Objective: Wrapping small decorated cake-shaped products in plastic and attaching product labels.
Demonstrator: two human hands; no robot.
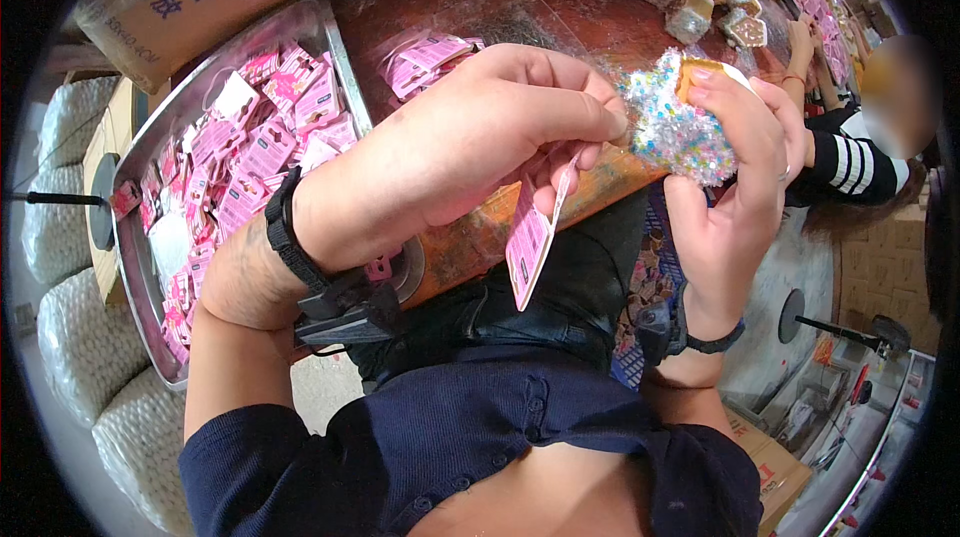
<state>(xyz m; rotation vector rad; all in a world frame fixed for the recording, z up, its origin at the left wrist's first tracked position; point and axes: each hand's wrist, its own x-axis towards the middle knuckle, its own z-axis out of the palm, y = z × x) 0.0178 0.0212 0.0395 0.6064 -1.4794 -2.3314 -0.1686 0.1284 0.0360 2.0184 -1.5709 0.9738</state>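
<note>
In the head view, the left hand is closed, and its fingertips pinch the top of a flat pink card tag, which hangs with its long axis downward. The right hand is curled around a glittery, sequin-covered ornament just beside the left fingertips, above the desk edge. A metal tray of similar pink tags lies at the left.

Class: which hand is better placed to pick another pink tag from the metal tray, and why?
Left. The left hand is beside the metal tray of pink tags, though it holds one tag. The right hand grips the glittery ornament, farther away.
</note>
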